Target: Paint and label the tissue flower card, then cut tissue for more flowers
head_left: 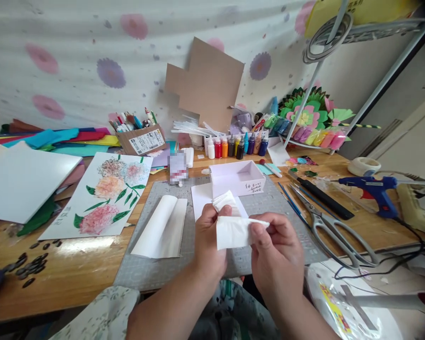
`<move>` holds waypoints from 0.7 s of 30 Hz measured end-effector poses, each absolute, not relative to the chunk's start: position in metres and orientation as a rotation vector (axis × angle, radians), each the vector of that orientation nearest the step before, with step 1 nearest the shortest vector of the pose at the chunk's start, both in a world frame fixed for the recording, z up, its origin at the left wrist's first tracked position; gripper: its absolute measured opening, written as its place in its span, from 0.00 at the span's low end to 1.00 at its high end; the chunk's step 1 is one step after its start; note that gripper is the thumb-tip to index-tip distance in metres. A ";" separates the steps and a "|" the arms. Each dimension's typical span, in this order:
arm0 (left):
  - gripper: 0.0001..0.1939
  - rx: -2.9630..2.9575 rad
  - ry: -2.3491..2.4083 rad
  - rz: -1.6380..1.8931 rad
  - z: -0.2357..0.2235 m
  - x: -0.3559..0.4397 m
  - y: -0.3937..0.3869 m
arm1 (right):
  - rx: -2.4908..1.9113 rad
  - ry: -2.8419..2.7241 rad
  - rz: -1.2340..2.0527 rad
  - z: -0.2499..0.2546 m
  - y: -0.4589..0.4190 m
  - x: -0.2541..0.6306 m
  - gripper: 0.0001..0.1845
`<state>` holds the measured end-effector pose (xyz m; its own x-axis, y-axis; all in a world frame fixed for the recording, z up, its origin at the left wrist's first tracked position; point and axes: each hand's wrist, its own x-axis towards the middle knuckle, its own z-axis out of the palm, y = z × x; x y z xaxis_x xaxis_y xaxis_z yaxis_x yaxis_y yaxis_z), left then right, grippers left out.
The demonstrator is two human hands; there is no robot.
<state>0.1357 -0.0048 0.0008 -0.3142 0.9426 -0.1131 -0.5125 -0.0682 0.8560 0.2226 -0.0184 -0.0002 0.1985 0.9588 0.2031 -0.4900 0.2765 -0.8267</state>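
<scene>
A small folded piece of thin white paper (233, 233), soft like tissue or crepe, is held between both hands above the mat. My left hand (208, 243) grips its left part, with a pleated end sticking up past the fingers. At the right end, the thumb and fingers of my right hand (276, 248) pinch the top edge. A curled white paper sheet (161, 226) lies to the left on the grey cutting mat (127, 271). Behind the hands stands an open pale lilac box (221, 185) with handwriting on its side, partly on a white sheet (201, 196).
Large scissors (335, 233), a black-handled cutter (326, 198) and a blue glue gun (370, 186) lie at the right. Paint bottles (240, 147) line the back. A flower painting (108, 198), black seeds (33, 264) and coloured sheets (60, 137) are at the left.
</scene>
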 end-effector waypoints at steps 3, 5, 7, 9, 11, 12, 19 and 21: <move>0.11 0.659 1.005 1.681 -0.005 0.133 -0.005 | -0.697 -0.821 1.136 -0.007 -0.027 0.211 0.05; 0.10 0.635 0.974 1.672 -0.007 0.131 -0.004 | -0.657 -0.802 1.219 -0.008 -0.028 0.205 0.04; 0.09 0.629 0.950 1.676 -0.008 0.131 -0.005 | -0.652 -0.799 1.204 -0.009 -0.023 0.202 0.04; 0.07 0.670 0.932 1.697 -0.007 0.131 -0.006 | -0.696 -0.794 1.111 -0.010 -0.017 0.203 0.05; 0.06 0.733 0.923 1.714 -0.006 0.132 -0.008 | -0.733 -0.770 1.059 -0.011 -0.010 0.206 0.06; 0.05 0.757 0.919 1.718 -0.005 0.132 -0.009 | -0.735 -0.751 1.064 -0.011 -0.008 0.208 0.06; 0.07 0.728 0.817 1.617 0.005 0.135 -0.019 | -0.664 -0.756 1.136 -0.007 -0.005 0.219 0.05; 0.09 0.739 0.794 1.583 0.007 0.134 -0.022 | -0.681 -0.809 1.072 -0.008 -0.004 0.221 0.05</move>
<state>0.1341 -0.0215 0.0070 -0.1423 0.9891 0.0369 -0.5614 -0.1114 0.8200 0.2212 -0.0044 -0.0079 0.2562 0.9376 0.2351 -0.4828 0.3348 -0.8092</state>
